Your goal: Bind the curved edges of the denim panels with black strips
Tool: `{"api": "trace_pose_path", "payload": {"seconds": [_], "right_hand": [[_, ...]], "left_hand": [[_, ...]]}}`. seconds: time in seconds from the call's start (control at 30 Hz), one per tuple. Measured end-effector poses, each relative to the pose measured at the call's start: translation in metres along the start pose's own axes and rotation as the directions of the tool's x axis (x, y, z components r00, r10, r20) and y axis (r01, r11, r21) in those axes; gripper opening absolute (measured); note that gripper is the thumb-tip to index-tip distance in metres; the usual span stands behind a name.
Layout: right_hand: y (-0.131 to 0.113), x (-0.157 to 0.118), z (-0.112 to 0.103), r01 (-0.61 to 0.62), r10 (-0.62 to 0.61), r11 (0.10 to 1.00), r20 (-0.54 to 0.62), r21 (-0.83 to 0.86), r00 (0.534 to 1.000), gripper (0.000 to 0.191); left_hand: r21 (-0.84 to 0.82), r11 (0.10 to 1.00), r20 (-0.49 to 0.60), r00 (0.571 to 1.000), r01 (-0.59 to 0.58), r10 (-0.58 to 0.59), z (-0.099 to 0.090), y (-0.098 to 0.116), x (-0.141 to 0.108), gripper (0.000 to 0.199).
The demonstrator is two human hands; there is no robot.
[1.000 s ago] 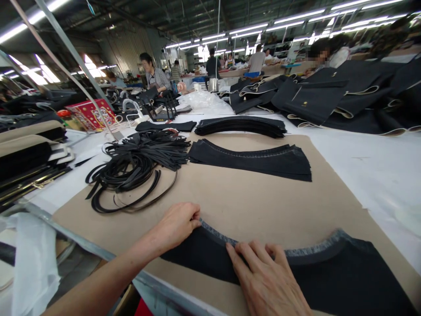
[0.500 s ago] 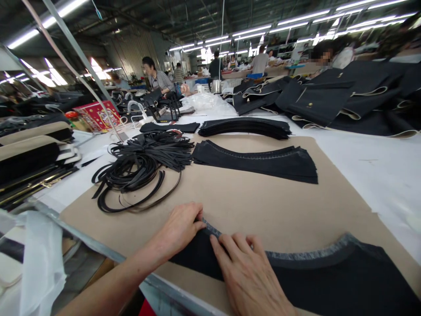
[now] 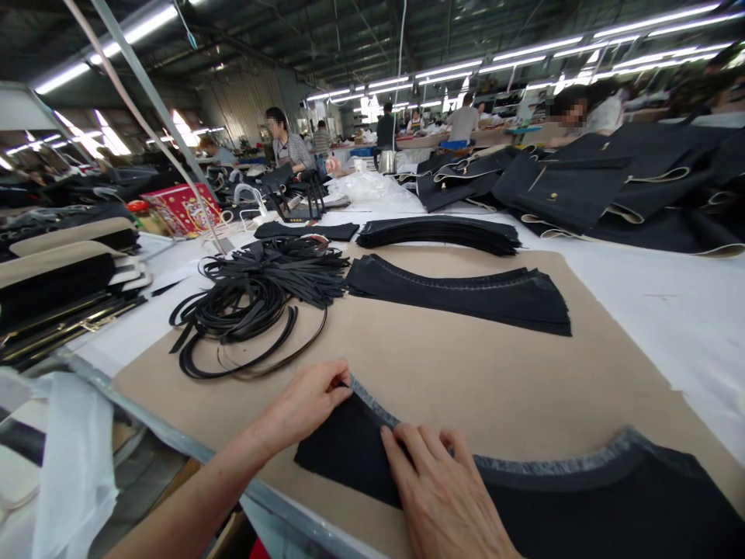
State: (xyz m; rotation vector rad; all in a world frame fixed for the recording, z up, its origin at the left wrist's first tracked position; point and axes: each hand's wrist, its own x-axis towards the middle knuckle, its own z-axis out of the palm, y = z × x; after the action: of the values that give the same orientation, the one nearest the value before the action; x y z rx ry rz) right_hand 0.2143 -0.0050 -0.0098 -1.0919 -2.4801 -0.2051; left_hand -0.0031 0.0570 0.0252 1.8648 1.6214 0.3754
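A curved black fabric piece lies at the table's front, a grey strip running along its concave upper edge. My left hand pinches that edge near the piece's left end, fingers closed on it. With fingers stretched out, my right hand lies flat on the fabric just right of it, fingertips at the grey strip. Farther back rests a stack of similar black pieces with a stitched-looking line along the curve. Behind that is another curved black stack.
Black strips and coiled black bands lie to the left on the beige sheet. A large heap of black panels covers the back right. Clear plastic sits at the back. Several people work farther off.
My left hand has slid left along the grey edge, away from my right hand, uncovering more of the strip. My right hand stays pressed on the fabric. The view has shifted slightly.
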Motion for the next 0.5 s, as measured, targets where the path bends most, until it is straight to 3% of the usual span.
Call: {"api": "trace_pose_path", "payload": {"seconds": [0.3,0.43,0.5], "right_hand": [[-0.001,0.002,-0.002,0.014,-0.015,1.000,-0.016,-0.028,1.000,0.046],[0.000,-0.001,0.000,0.010,-0.010,1.000,-0.010,-0.022,1.000,0.046],[0.000,-0.003,0.001,0.012,-0.012,1.000,-0.014,-0.023,1.000,0.045]], "left_hand": [[0.133,0.990,0.063,0.997,-0.043,0.034,-0.017,0.034,-0.017,0.011],[0.130,0.990,0.016,0.999,-0.052,0.050,-0.015,0.030,-0.011,0.011],[0.049,0.998,-0.017,0.999,-0.040,0.041,-0.011,0.024,-0.007,0.009]]}}
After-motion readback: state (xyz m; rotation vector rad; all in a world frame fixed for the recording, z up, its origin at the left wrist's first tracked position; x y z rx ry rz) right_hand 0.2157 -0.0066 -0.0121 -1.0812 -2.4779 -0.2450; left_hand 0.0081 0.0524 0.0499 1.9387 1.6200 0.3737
